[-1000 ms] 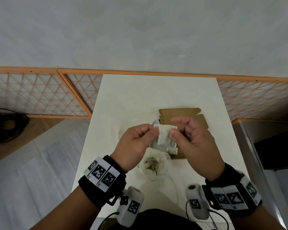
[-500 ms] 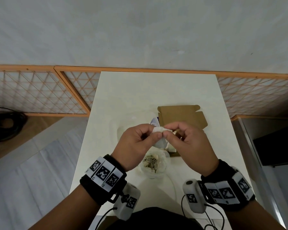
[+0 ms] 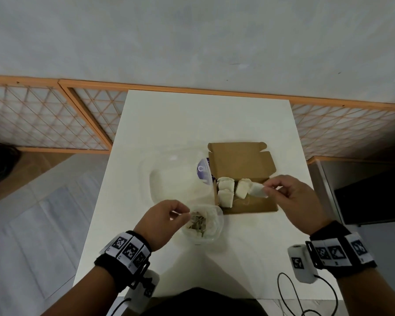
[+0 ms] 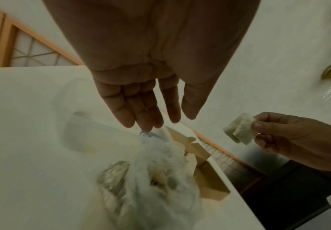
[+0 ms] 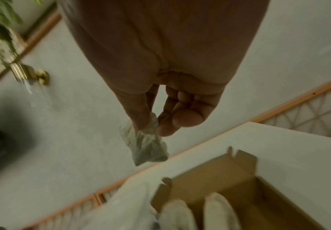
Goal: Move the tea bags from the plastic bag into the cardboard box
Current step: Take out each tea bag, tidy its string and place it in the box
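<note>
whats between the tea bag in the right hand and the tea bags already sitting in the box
Nothing: in the head view the held tea bag, pinched by the right hand, hangs beside the boxed tea bags; whether it touches the nearest one is unclear.

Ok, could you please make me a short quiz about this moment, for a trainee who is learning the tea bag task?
1. True or false: the cardboard box is shut.
2. What does the right hand pinch? A) a tea bag B) a spoon C) nothing
3. Which hand is beside the plastic bag?

Key:
1. False. Its lid stands open, and tea bags already lie inside.
2. A. It is held over the box.
3. The left hand, with fingers straight in the left wrist view.
</note>
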The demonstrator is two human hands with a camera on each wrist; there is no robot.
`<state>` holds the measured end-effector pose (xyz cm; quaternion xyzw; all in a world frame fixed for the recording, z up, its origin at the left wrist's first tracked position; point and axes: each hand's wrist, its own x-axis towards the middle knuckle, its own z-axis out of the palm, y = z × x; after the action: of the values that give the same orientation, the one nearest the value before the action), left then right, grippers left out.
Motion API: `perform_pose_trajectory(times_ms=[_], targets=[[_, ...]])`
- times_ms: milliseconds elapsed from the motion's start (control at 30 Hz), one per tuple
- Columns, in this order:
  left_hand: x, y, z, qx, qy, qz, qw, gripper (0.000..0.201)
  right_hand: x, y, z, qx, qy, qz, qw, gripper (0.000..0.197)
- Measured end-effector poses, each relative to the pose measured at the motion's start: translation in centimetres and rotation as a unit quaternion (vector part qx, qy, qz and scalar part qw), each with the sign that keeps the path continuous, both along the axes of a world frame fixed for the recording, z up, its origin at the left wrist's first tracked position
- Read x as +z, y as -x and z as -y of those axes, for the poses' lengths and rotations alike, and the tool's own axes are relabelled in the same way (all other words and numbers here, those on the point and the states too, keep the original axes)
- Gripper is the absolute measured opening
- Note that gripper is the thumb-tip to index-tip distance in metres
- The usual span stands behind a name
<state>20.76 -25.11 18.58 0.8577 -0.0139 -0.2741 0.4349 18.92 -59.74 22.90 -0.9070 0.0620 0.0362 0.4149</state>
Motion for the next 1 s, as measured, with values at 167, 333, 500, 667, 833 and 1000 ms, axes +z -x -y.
perform_pose_trajectory(times_ms=[167,333,500,667,833,1000], targets=[[-2.0,0.9,-0.5,-0.031,-0.071,-0.016,0.997,0.015,-6.5,-1.4,1.4,0.028,0.042,-0.104,0.993,0.014],[-2.5,1.2,-0.1,-0.036,-0.083,-0.038,0.995,0.018,-11.5,-4.2,0.4,0.058,0.092,-0.201,0.974,0.008],[-2.7,1.0,-0.1,-0.039,-0.099,-0.041,0.993,0.017,-13.7,-6.3,-0.5,-0.058,0.092,-0.211,0.972,0.008],[-2.8,0.7,-0.3,-0.032,-0.101,-0.053,0.993,0.017,-14.2,-6.5,-1.1,-0.174,0.047,-0.185,0.966,0.015],[-3.0,0.8,-0.4,-0.028,-0.098,-0.060,0.993,0.018,-13.5,-5.6,-1.6,-0.234,-0.017,-0.185,0.954,0.034],[-3.1,0.9,-0.7,-0.030,-0.099,-0.065,0.993,0.018,-14.3,-6.0,-2.5,-0.171,0.012,-0.243,0.955,0.030]])
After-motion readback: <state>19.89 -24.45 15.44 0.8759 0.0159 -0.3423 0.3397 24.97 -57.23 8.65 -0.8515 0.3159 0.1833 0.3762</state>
